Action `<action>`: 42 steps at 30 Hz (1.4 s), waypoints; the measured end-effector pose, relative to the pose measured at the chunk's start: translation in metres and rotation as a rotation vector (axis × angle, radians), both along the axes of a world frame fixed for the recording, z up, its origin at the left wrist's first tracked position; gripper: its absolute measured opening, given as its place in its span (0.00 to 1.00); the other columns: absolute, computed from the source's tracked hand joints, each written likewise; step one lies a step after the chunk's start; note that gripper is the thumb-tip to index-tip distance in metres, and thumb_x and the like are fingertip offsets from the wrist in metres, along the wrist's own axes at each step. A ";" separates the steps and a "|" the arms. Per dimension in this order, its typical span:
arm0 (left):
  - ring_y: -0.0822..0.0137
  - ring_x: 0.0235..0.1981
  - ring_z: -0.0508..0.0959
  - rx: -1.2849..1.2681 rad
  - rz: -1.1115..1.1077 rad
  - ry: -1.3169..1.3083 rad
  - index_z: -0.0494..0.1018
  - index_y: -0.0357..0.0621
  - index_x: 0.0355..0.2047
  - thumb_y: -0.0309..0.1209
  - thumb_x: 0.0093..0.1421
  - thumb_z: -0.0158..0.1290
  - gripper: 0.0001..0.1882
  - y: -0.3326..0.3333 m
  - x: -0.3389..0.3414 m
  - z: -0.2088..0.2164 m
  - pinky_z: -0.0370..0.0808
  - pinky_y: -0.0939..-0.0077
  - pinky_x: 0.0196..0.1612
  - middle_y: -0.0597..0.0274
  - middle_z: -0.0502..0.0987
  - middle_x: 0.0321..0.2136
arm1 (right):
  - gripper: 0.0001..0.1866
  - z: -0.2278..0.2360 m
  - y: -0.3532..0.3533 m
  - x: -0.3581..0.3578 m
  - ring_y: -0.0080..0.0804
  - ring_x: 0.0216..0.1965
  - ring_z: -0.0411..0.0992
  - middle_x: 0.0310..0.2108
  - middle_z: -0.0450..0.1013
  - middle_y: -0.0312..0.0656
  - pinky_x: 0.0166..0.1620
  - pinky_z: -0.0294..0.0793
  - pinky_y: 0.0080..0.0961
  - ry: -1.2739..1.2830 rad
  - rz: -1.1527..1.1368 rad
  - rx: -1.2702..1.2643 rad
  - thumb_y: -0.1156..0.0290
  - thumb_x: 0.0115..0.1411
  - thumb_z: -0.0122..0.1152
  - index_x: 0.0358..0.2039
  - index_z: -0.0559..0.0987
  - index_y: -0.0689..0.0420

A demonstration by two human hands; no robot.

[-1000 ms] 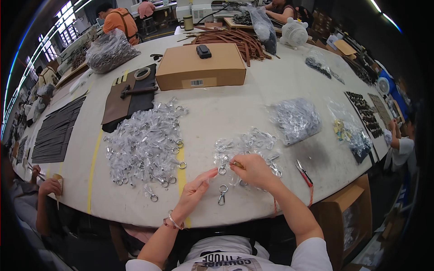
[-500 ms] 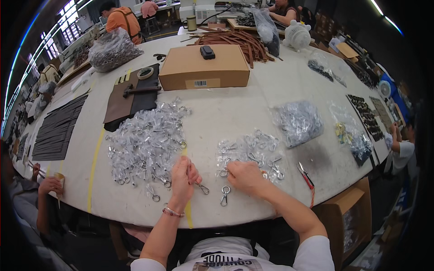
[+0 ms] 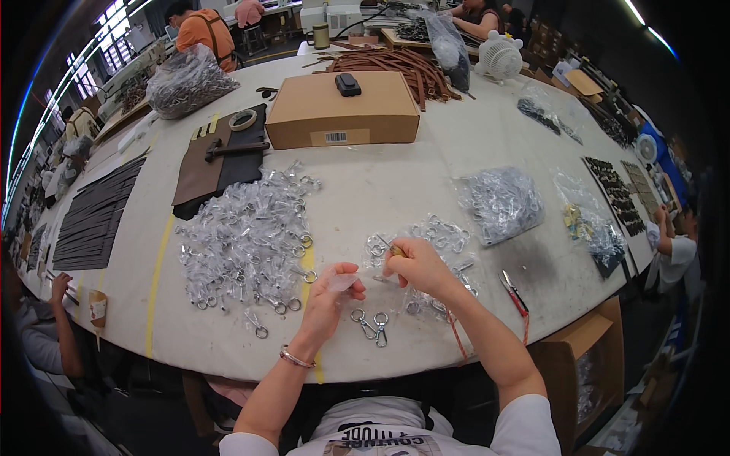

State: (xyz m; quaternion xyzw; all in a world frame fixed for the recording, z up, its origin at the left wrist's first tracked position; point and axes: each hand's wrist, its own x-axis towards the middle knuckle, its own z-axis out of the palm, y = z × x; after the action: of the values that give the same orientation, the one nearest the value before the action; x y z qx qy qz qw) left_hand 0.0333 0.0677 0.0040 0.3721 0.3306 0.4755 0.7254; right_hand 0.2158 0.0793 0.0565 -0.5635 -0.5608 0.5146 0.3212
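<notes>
My left hand (image 3: 327,305) has its fingers curled around a small clear plastic bag (image 3: 342,283). To its right, my right hand (image 3: 420,266) is closed in a pinch over the near pile of bagged hooks. A small yellowish bit shows at its fingertips, but what it grips I cannot make out. Two bare silver snap hooks (image 3: 370,327) with round rings lie side by side on the table below my hands. Left of my left hand spreads a big heap of snap hooks in clear bags (image 3: 243,243). A smaller group of bagged hooks (image 3: 441,235) lies beyond and partly beneath my right hand.
Red-handled snips (image 3: 515,295) with an orange cord lie right of my right forearm. A full clear bag (image 3: 502,205) sits farther right. Beyond are a cardboard box (image 3: 342,114), a hammer (image 3: 236,149) and brown straps (image 3: 395,68). A co-worker's hand (image 3: 61,286) shows at left.
A second bare hook now lies beside the first. My left hand has moved right and shows a clear bag. My right hand has lifted slightly away from the table edge.
</notes>
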 end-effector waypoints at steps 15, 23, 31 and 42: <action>0.80 0.12 0.58 -0.196 -0.070 -0.068 0.65 0.41 0.40 0.24 0.54 0.44 0.12 0.006 -0.006 0.004 0.58 0.85 0.14 0.72 0.61 0.16 | 0.04 0.009 -0.014 -0.001 0.14 0.15 0.62 0.35 0.70 0.44 0.15 0.56 0.10 0.595 0.145 -0.103 0.75 0.48 0.54 0.19 0.71 0.59; 0.74 0.27 0.71 -0.074 -0.381 -0.096 0.63 0.38 0.48 0.31 0.51 0.53 0.24 0.006 -0.015 -0.007 0.68 0.82 0.25 0.64 0.70 0.30 | 0.02 -0.008 -0.004 -0.024 0.13 0.16 0.60 0.17 0.67 0.34 0.19 0.59 0.11 0.275 -0.070 0.101 0.76 0.50 0.53 0.22 0.72 0.60; 0.69 0.37 0.72 -0.177 -0.507 -0.331 0.56 0.36 0.53 0.37 0.55 0.50 0.29 0.011 -0.013 0.000 0.72 0.73 0.35 0.58 0.69 0.40 | 0.04 -0.018 0.004 -0.028 0.18 0.16 0.63 0.14 0.65 0.34 0.21 0.64 0.16 0.161 -0.037 0.073 0.77 0.46 0.51 0.20 0.71 0.64; 0.69 0.26 0.74 -0.190 0.067 -0.233 0.67 0.39 0.30 0.29 0.59 0.44 0.06 0.025 -0.020 -0.010 0.71 0.75 0.31 0.62 0.72 0.23 | 0.07 -0.028 0.015 -0.021 0.37 0.29 0.71 0.26 0.69 0.47 0.28 0.72 0.31 -0.996 0.288 0.657 0.74 0.44 0.53 0.25 0.72 0.63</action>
State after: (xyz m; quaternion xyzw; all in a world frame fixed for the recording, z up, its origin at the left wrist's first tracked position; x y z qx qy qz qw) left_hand 0.0130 0.0923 -0.0058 0.2330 0.3000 0.5057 0.7746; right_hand 0.1946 0.0939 0.0288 -0.5262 -0.8434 0.0280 0.1047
